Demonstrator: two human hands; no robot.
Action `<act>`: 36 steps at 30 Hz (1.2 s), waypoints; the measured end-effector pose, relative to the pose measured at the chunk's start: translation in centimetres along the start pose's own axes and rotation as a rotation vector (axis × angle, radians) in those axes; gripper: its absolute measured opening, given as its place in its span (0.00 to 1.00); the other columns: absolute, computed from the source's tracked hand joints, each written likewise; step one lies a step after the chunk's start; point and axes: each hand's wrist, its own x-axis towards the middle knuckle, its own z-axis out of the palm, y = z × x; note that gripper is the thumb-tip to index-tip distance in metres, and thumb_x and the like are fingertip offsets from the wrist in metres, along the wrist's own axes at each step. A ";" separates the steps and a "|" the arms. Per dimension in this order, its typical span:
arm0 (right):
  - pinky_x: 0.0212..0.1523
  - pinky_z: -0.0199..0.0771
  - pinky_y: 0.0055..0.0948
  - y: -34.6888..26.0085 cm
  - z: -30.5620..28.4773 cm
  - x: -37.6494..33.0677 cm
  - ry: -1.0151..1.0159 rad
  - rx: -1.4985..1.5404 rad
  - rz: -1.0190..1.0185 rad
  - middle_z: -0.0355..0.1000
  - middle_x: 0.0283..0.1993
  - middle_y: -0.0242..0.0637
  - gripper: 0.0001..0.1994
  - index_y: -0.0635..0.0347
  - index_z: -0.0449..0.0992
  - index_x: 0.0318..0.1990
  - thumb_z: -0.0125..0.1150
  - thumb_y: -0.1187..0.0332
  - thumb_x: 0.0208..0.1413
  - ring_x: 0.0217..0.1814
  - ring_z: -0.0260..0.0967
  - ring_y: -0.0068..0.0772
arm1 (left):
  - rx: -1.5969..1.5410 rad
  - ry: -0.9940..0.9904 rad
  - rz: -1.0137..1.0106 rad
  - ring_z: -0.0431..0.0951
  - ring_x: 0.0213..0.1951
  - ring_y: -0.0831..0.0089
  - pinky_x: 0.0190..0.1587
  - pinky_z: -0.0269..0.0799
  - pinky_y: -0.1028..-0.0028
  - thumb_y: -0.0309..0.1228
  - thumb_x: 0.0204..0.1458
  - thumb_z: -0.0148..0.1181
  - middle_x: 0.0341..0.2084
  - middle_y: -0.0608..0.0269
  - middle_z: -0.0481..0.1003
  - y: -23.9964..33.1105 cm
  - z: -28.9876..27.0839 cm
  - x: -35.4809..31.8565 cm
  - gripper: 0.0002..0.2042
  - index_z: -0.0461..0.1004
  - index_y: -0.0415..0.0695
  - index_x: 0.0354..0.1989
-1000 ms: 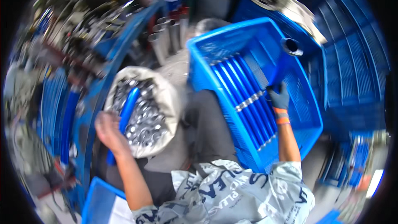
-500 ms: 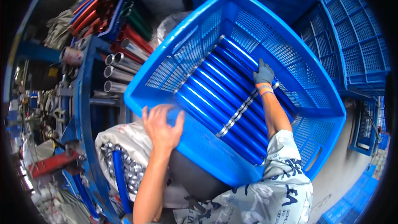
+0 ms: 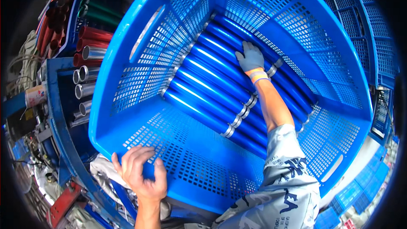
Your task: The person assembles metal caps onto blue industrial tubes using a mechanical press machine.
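My right hand (image 3: pixel 251 58), in a grey glove with an orange cuff, lies with fingers stretched out on a row of shiny blue metal tubes (image 3: pixel 212 74). The tubes sit side by side on the floor of a large blue plastic crate (image 3: pixel 99 114). Silvery ends show along their left side and where two rows meet in the middle. My bare left hand (image 3: pixel 143 174) is at the crate's near left rim, its fingers apart and loosely bent. It holds nothing, and whether it touches the rim I cannot tell.
A blue metal rack (image 3: pixel 55 85) stands left of the crate, with silver tubes (image 3: pixel 87 74), red tubes (image 3: pixel 95 36) and green tubes (image 3: pixel 101 12) near it. Other blue crates (image 3: pixel 356 21) are stacked at the far right. A red metal part (image 3: pixel 63 201) sits lower left.
The view has come closer over the crate. My right hand has shifted left from the far-side tube onto the tubes beside it. My left hand has come lower along the near rim.
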 end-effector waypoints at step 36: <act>0.87 0.50 0.70 -9.0 -1.9 -8.6 -0.343 -0.194 -0.081 0.62 0.88 0.48 0.50 0.54 0.62 0.87 0.69 0.35 0.66 0.93 0.51 0.62 | 0.020 0.181 0.010 0.87 0.54 0.61 0.83 0.50 0.44 0.32 0.52 0.75 0.42 0.66 0.88 -2.2 -1.0 -3.8 0.08 0.85 0.51 0.39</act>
